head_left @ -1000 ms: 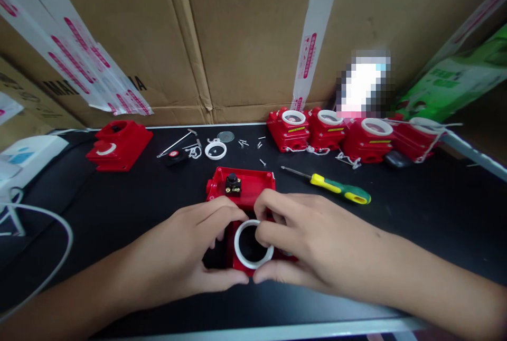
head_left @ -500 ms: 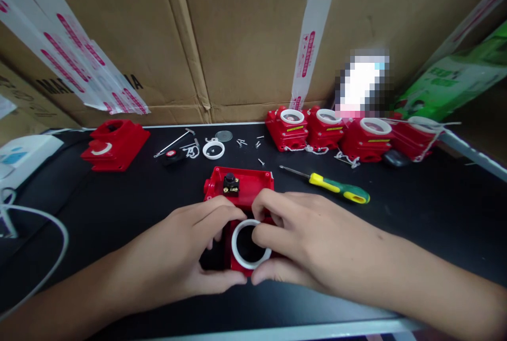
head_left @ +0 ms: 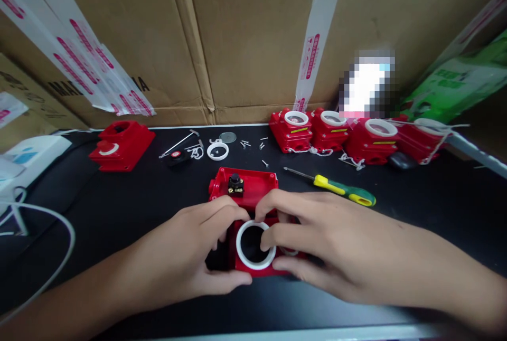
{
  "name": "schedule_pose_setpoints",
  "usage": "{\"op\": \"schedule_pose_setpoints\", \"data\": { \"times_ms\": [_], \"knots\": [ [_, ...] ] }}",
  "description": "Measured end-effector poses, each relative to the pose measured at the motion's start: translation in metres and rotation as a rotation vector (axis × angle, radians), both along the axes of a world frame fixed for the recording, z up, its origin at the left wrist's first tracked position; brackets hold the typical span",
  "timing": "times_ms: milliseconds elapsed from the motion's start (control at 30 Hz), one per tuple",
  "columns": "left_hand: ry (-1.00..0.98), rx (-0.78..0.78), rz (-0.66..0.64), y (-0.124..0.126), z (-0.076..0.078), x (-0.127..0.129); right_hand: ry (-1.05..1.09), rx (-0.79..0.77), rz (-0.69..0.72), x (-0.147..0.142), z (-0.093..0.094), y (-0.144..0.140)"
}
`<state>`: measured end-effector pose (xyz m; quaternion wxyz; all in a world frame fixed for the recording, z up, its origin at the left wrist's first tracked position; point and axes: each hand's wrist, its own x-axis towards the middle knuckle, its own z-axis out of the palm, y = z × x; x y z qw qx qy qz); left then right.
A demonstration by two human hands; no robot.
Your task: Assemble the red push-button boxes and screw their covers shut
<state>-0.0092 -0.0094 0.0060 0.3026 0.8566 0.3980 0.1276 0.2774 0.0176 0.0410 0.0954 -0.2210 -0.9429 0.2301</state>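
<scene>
A white plastic ring with a ribbed edge (head_left: 255,266) sits at the lower centre of the frame, between the two hands, on the face of a red plastic housing (head_left: 263,273). The left hand (head_left: 206,243) is curved around the left side of this housing, thumb along its near edge and index fingertip beside the upper left of the ring, so that the housing is held between them; its other fingers are partly hidden. The right hand (head_left: 322,240) is bent in from the right and pinches the ring's right side: one fingertip reaches inside the opening, the thumb lies at the lower right of the rim, and the index fingertip touches the upper edge.

Just above the hands, near the centre of the frame, lies an open red plastic half-shell (head_left: 259,180) with a small black switch block with brass-coloured screws (head_left: 235,185) inside it. To the right of the shell, a yellow and green handled screwdriver (head_left: 344,190) lies at a slant on the black tabletop (head_left: 130,204). A loose silver screw (head_left: 265,163) lies between the shell and the red boxes with white rings (head_left: 291,138) at upper right.
</scene>
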Motion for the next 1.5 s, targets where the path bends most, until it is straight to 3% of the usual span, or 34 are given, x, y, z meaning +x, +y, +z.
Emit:
{"op": "schedule_pose_setpoints", "data": {
  "times_ms": [333,600,1100,1333,1500],
  "knots": [
    [0.015,-0.041,0.048,0.003,-0.006,0.003,0.022,0.021,0.195,-0.009,-0.009,0.008],
    [0.033,-0.082,0.055,0.000,0.000,0.003,0.068,0.093,0.208,-0.011,-0.009,0.006],
    [0.012,0.035,0.013,0.001,-0.003,0.001,0.091,0.109,0.189,-0.009,-0.012,0.004],
    [0.000,0.041,0.027,0.000,-0.004,0.000,0.147,0.188,0.211,-0.008,-0.017,0.008],
    [0.001,0.062,0.020,0.001,-0.006,0.000,0.121,0.119,0.204,-0.006,-0.015,0.010]
  ]
}}
